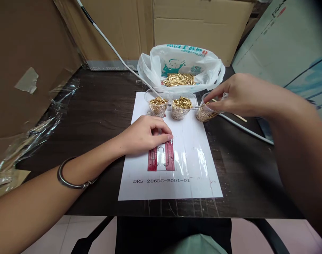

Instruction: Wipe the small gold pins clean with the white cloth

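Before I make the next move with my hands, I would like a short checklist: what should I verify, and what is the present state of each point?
1. Sheet lying on the table: ok.
2. Printed code readable: ok, DRS-206DC-E001-01.
3. Red-and-white rectangle fully uncovered: not ok, the left hand hides its upper part.
4. Left cup and middle cup holding golden pieces: ok, both do.
5. Right hand clear of the right cup: not ok, its fingers are at the rim.
6. Piece between the left hand's fingertips: cannot tell.
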### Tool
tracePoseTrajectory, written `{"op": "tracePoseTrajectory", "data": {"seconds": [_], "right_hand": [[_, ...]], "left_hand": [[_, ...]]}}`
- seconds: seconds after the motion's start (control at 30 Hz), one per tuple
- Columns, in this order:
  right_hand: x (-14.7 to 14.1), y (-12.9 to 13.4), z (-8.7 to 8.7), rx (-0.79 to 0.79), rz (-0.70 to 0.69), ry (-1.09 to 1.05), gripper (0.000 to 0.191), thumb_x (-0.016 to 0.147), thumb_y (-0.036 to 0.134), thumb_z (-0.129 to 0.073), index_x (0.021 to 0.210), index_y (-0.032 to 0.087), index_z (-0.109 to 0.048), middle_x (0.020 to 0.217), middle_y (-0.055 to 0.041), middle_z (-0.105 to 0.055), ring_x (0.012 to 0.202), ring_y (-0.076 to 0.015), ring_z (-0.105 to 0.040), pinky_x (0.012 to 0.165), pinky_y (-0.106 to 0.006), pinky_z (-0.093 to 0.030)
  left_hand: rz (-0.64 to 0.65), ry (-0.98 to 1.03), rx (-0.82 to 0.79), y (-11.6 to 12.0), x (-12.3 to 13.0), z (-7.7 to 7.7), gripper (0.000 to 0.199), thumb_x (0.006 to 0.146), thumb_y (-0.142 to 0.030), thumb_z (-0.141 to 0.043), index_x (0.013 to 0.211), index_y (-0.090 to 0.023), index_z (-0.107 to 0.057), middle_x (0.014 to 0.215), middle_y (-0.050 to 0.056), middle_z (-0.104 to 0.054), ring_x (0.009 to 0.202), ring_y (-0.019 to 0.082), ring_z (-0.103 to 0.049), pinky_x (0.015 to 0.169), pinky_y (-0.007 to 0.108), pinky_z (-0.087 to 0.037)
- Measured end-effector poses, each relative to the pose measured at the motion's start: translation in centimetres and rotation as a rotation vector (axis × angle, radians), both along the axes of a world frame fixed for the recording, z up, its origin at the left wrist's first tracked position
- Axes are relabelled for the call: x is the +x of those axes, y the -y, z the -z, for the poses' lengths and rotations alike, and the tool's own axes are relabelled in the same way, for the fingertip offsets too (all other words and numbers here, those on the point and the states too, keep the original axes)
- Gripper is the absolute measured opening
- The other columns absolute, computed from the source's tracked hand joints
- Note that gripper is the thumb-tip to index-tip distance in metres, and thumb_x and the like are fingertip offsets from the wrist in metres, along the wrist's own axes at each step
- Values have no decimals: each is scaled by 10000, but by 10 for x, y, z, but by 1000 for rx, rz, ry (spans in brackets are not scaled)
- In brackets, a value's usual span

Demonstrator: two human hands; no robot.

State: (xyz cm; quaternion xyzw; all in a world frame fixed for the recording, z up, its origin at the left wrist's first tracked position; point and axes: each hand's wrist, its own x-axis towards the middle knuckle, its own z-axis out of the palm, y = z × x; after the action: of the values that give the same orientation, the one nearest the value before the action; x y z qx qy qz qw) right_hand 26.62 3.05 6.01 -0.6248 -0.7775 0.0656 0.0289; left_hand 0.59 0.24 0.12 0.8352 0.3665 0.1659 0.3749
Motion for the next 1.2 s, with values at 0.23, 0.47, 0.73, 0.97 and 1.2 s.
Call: {"op": "tracePoseTrajectory", "data": {"seconds": [0.23, 0.47, 0.73, 0.97, 1.2], "right_hand": [[-4, -5, 5, 38, 2, -8, 103, 662, 243, -702, 742, 217, -761, 509, 41, -570, 484, -50, -410, 549, -262, -325], [6, -13, 14, 31, -65, -19, 116, 629, 171, -741, 731, 225, -756, 483, 41, -546, 532, -73, -418, 561, -275, -308], [-3, -6, 6, 134, -37, -42, 136, 636, 159, -699, 729, 237, -762, 501, 41, -558, 505, -60, -424, 547, -275, -308], [-2, -2, 9, 96, -62, 15, 115, 653, 234, -688, 745, 248, -757, 480, 16, -554, 499, -92, -445, 499, -262, -308], [-4, -3, 12, 124, -75, 28, 116, 666, 228, -650, 721, 262, -746, 517, 22, -589, 493, -93, -438, 490, -263, -322]], "left_hand": [[7, 27, -4, -2, 0, 1, 108, 796, -213, -627, 766, -153, -711, 777, 6, -681, 726, 102, -579, 674, 233, -433], [-18, 37, -21, -5, -1, 2, 102, 777, -226, -650, 750, -156, -719, 730, 3, -666, 658, 85, -555, 595, 211, -414], [26, 0, 98, -5, -1, 4, 132, 799, -254, -635, 779, -166, -732, 718, 6, -641, 621, 77, -514, 581, 212, -402], [52, 9, 185, -4, -2, 6, 144, 822, -242, -613, 832, -162, -732, 770, 18, -659, 700, 96, -559, 663, 227, -430], [77, 5, 251, -2, -2, 8, 129, 819, -247, -622, 819, -165, -723, 768, 11, -658, 691, 95, -554, 654, 228, -421]]}}
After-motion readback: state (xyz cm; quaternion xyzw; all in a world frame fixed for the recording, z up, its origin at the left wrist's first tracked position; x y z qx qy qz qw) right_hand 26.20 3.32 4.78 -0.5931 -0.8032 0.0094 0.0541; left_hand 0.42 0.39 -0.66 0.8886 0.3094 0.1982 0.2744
